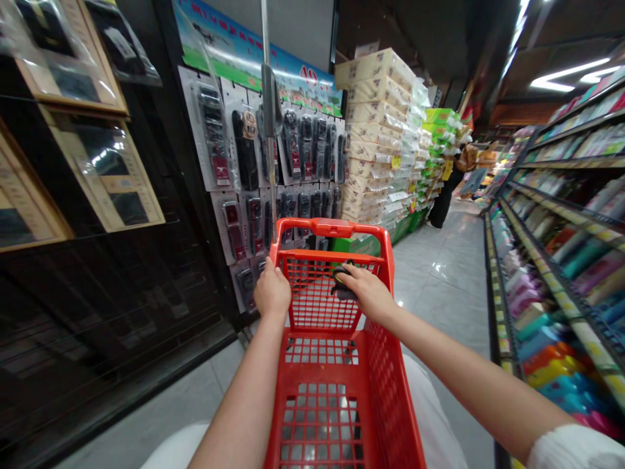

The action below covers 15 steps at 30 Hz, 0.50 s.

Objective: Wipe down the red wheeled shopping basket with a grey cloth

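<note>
A red plastic shopping cart (332, 228) with latticed walls stands in front of me, its basket bare inside. My left hand (272, 288) is closed round the cart's left upper edge, below the corner where a thin metal pole (272, 176) rises. Over the basket, near its far lattice panel, my right hand (365, 286) is closed on a small black round object (344, 279) with a yellowish ring. Its exact kind is unclear, and my fingers cover part of it.
Packaged belts (244, 150) hang on a display left of the cart. Beyond them rise stacked cream boxes (374, 130) and green packs (437, 140). Shelves of colourful goods (561, 260) line the right side. A person in dark trousers (443, 195) stands farther along the tiled aisle (439, 260).
</note>
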Each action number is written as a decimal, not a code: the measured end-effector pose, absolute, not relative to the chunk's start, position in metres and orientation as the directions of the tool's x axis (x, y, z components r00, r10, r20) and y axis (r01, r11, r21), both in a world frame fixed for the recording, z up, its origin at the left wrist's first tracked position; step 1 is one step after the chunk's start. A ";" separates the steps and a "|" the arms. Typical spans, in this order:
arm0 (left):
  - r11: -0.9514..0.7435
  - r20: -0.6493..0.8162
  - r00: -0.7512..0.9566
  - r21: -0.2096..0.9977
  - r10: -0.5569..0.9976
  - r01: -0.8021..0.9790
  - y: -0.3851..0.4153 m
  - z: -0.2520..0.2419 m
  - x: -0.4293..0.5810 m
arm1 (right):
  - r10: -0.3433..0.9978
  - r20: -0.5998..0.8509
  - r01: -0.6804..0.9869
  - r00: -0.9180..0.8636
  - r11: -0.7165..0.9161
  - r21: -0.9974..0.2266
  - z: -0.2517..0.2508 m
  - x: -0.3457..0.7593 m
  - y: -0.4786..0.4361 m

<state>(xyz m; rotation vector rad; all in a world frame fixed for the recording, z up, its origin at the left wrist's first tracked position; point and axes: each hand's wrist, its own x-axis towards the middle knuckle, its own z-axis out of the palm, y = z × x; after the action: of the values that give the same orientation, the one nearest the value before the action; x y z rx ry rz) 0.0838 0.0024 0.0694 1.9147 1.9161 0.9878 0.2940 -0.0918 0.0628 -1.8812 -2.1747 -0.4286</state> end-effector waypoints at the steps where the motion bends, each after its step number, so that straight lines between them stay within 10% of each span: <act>1: -0.087 0.266 -0.104 0.620 0.958 0.780 0.002 0.070 0.084 | 0.893 0.431 0.991 -0.134 0.121 0.057 0.062 0.293 -0.084; 7: -0.065 0.249 -0.130 0.649 0.960 0.758 0.007 0.067 0.083 | 0.674 0.688 0.962 0.269 -0.150 -0.229 0.035 0.264 -0.023; 15: -0.084 0.254 -0.128 0.683 0.959 0.725 0.012 0.059 0.081 | 0.805 0.589 0.988 -0.074 0.137 -0.064 -0.002 0.172 0.030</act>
<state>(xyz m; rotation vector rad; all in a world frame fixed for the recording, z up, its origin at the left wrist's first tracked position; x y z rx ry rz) 0.0811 0.0116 0.0586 1.8292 1.8773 1.0369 0.1718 0.0296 -0.0018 -1.7158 -1.9295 -0.4908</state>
